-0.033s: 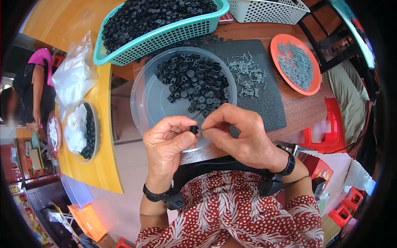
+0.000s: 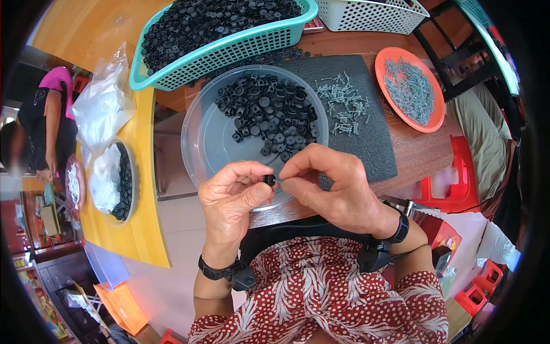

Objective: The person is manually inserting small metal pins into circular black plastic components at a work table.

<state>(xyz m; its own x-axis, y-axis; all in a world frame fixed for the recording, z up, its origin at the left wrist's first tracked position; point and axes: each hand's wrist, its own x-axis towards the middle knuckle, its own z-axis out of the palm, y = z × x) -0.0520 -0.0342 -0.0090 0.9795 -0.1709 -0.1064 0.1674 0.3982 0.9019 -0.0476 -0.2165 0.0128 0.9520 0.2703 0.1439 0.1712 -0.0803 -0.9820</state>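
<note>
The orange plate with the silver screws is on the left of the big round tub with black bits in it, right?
Not the left: the orange plate with the silver screws is on the right of the big round tub with black bits in it, as the head view shows.

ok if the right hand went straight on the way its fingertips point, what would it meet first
Probably the small black part held by the left hand, though exact depth is unclear.

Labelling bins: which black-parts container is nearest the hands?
The large round clear tub, just beyond the left hand and right hand; the teal basket stands farther back, the smaller tub farther left.
</note>
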